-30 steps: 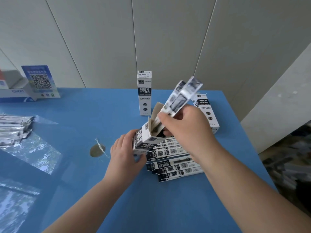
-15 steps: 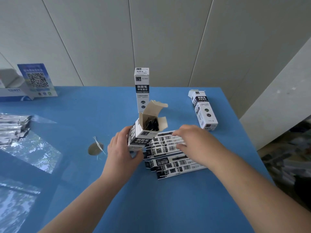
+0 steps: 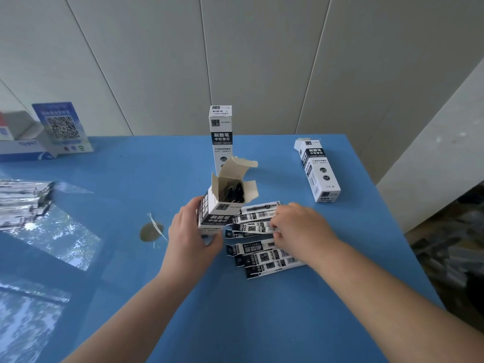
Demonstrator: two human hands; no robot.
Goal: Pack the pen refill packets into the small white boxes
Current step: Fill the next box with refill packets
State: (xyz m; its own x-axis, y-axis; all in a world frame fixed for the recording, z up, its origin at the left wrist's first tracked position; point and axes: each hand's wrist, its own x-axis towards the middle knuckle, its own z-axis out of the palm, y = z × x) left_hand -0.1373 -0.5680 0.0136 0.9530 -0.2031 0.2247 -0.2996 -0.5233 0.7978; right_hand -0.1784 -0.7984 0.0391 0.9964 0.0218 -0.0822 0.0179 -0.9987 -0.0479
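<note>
The left hand [image 3: 192,238] grips the open-topped small white cardboard box [image 3: 218,209] upright on the blue table [image 3: 235,310], dark refills already inside. The right hand [image 3: 301,229], fingers curled, pinches at the fanned pile of flat black-and-white refill packets [image 3: 262,247] just beside the box. Best lift one packet cleanly, turn it endwise, and keep the flaps clear.

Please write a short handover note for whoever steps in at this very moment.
Left hand grips the open box, flaps up, dark refill packets already inside.
Right hand rests on the loose packets fanned on the blue table, fingers picking at one; nothing lifted.
One box stands upright behind; another box lies on its side, far right.
Left: load the loose packets, close the flaps.
</note>
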